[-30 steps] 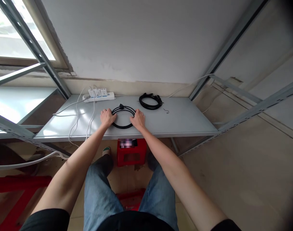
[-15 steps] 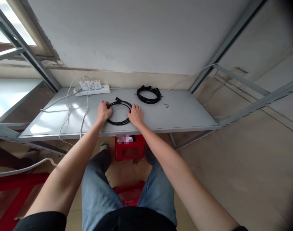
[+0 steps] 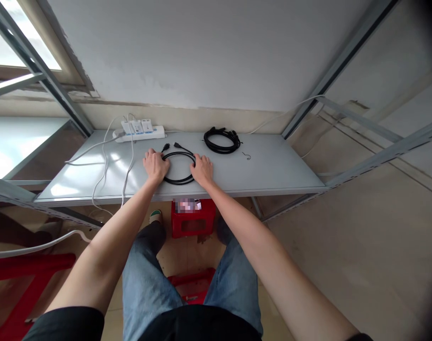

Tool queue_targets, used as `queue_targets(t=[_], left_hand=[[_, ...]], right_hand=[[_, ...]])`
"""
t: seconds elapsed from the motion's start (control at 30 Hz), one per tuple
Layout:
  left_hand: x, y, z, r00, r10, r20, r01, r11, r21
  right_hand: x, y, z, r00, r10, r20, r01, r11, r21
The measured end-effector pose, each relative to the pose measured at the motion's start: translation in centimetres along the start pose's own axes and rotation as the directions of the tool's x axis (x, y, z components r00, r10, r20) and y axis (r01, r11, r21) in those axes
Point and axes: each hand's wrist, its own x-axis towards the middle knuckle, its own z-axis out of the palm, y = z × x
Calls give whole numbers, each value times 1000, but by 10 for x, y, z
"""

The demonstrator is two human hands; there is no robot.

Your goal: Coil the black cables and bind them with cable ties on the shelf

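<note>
A black cable (image 3: 179,182) lies coiled in a loop near the shelf's front edge, both its plug ends pointing away from me at the loop's far side. My left hand (image 3: 155,166) is closed on the left side of the loop, thumb toward the inside. On the opposite side my right hand (image 3: 203,169) grips the coil in the same way. Farther back to the right rests a second, thicker coil of black cable (image 3: 222,150), which neither hand touches. A short bent piece of dark wire (image 3: 247,156) lies to the right of that coil.
A white power strip (image 3: 141,134) with several chargers stands at the back left, its white cords (image 3: 105,175) trailing over the front edge of the grey shelf (image 3: 272,175). Metal posts (image 3: 304,109) frame both ends. Below is a red stool (image 3: 192,229).
The left plug end now shows beyond my left hand, and the other plug end stands farther apart from the loop. Both hands stay at the coil; the view has shifted slightly.
</note>
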Motion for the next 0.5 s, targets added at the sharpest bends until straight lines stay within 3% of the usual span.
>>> queue_targets(t=[0.3, 0.5], left_hand=[[0, -5, 1, 999, 32, 6, -32, 998, -47], [3, -8, 4, 999, 32, 31, -29, 994, -108]], right_hand=[[5, 6, 2, 997, 71, -31, -67, 991, 112], [5, 4, 4, 995, 76, -70, -69, 993, 95]])
